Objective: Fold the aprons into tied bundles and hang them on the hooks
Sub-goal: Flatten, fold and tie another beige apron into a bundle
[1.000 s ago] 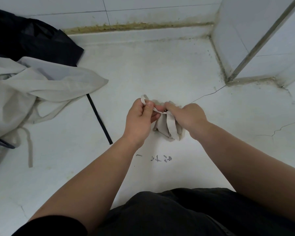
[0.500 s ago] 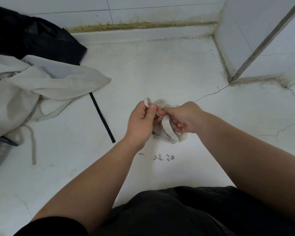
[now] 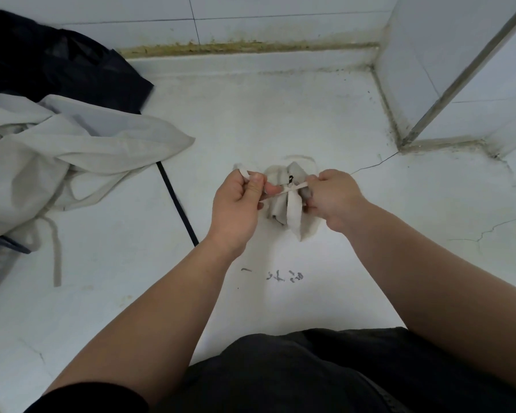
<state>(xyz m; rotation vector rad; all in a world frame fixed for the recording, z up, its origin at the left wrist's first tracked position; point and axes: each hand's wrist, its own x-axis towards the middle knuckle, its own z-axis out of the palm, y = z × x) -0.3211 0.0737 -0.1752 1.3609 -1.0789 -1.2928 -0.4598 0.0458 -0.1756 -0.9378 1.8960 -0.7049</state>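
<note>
Both hands, left hand (image 3: 236,201) and right hand (image 3: 334,198), pinch the strap (image 3: 292,189) taut across the apron bundle (image 3: 292,210), right of the loose aprons (image 3: 66,150).

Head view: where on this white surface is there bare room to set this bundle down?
Bare white surface lies behind the small grey apron bundle, toward the back wall, and right of the right hand below the tiled pillar. Crowded at left: loose pale grey apron, black cloth, black strap.

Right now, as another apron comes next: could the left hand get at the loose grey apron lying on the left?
Probably yes, but not yet: the left hand pinches the grey strap of the bundle. Only bare floor and a black strap lie between it and the loose apron.
</note>
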